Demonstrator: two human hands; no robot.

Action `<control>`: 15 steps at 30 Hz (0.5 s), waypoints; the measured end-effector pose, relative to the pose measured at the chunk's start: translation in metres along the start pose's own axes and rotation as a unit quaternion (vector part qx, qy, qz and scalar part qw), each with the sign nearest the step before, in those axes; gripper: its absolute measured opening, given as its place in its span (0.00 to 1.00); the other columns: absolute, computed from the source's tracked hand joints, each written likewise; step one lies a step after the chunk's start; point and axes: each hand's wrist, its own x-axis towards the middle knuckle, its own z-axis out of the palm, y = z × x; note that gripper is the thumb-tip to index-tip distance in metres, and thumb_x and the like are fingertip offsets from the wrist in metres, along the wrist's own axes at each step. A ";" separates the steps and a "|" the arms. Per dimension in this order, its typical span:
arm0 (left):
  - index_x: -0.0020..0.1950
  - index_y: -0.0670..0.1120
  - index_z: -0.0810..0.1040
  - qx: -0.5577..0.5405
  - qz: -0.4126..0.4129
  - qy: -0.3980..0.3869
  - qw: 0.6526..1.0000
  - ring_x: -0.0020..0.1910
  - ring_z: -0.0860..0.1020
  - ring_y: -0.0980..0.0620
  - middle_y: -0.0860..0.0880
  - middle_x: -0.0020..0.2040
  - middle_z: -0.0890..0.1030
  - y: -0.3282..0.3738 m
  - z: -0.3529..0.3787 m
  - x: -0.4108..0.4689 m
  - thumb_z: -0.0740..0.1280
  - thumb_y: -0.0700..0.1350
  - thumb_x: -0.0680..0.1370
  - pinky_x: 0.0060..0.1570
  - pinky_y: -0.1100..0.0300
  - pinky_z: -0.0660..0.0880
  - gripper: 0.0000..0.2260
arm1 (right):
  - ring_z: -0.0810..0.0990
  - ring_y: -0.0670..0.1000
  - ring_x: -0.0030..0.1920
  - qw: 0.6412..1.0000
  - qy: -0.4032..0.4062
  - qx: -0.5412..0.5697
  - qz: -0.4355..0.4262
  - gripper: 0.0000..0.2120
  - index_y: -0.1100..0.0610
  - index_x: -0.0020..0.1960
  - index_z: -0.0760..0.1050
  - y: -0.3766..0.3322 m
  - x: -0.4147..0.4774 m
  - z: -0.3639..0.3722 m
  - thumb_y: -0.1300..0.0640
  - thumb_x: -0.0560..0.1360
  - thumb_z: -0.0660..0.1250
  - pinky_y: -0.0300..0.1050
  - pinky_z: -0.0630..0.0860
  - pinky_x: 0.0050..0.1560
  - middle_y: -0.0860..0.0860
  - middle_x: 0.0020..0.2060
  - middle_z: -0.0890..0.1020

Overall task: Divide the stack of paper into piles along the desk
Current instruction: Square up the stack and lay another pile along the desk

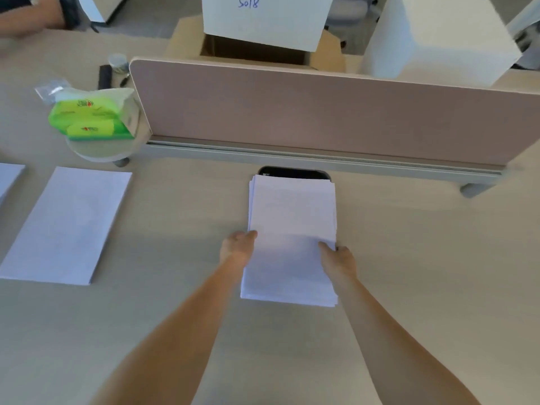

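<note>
A thick stack of white paper [292, 217] lies in the middle of the desk, its far end over a black cable slot. My left hand [238, 247] grips the stack's left edge, thumb on top. My right hand [337, 257] grips the right edge, thumb on the top sheet. A thinner pile of paper [67, 223] lies flat to the left. The corner of another pile [10, 176] shows at the far left edge.
A pink divider panel [321, 112] runs across the desk behind the stack. A green tissue pack [93, 116] sits on a small round stand at its left end. A cardboard box [257, 51] and white boxes stand beyond the panel. Another person's arm [26, 16] shows top left.
</note>
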 end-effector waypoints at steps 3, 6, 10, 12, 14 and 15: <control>0.56 0.43 0.83 0.015 -0.003 0.012 1.000 0.53 0.81 0.40 0.40 0.53 0.83 -0.001 -0.008 0.002 0.66 0.53 0.76 0.58 0.50 0.76 0.16 | 0.73 0.61 0.64 0.999 0.001 -0.042 -0.006 0.35 0.62 0.71 0.66 -0.007 -0.009 0.016 0.40 0.72 0.65 0.54 0.74 0.61 0.59 0.66 0.71; 0.43 0.44 0.82 0.010 -0.005 0.037 0.999 0.49 0.81 0.42 0.41 0.46 0.81 -0.015 -0.025 0.004 0.67 0.52 0.76 0.55 0.53 0.77 0.12 | 0.71 0.61 0.66 0.998 -0.031 -0.045 -0.011 0.35 0.61 0.72 0.64 -0.011 -0.021 0.031 0.40 0.73 0.64 0.55 0.72 0.63 0.58 0.68 0.68; 0.32 0.45 0.74 0.001 -0.012 0.061 0.998 0.41 0.78 0.42 0.43 0.38 0.78 -0.044 -0.059 0.005 0.67 0.51 0.76 0.46 0.53 0.76 0.14 | 0.70 0.60 0.67 0.996 -0.060 -0.057 -0.036 0.35 0.62 0.72 0.64 -0.013 -0.048 0.060 0.41 0.74 0.65 0.54 0.70 0.65 0.59 0.68 0.68; 0.36 0.44 0.77 -0.002 -0.014 0.070 0.997 0.40 0.77 0.43 0.43 0.38 0.78 -0.060 -0.081 0.006 0.66 0.50 0.76 0.43 0.54 0.74 0.13 | 0.69 0.59 0.68 0.993 -0.078 -0.079 -0.050 0.35 0.62 0.73 0.61 -0.014 -0.068 0.078 0.41 0.75 0.64 0.52 0.70 0.65 0.59 0.69 0.66; 0.38 0.44 0.77 -0.011 -0.016 0.083 0.996 0.41 0.78 0.43 0.42 0.40 0.80 -0.076 -0.103 0.007 0.66 0.50 0.76 0.43 0.54 0.75 0.12 | 0.68 0.59 0.68 0.989 -0.094 -0.097 -0.064 0.36 0.62 0.74 0.60 -0.014 -0.088 0.097 0.41 0.74 0.64 0.53 0.70 0.65 0.58 0.69 0.66; 0.36 0.45 0.77 -0.017 -0.017 0.088 0.996 0.42 0.78 0.43 0.43 0.41 0.80 -0.085 -0.115 0.007 0.66 0.50 0.76 0.43 0.54 0.74 0.12 | 0.69 0.59 0.68 0.987 -0.103 -0.102 -0.070 0.36 0.61 0.74 0.60 -0.013 -0.098 0.106 0.41 0.74 0.64 0.53 0.71 0.65 0.58 0.69 0.66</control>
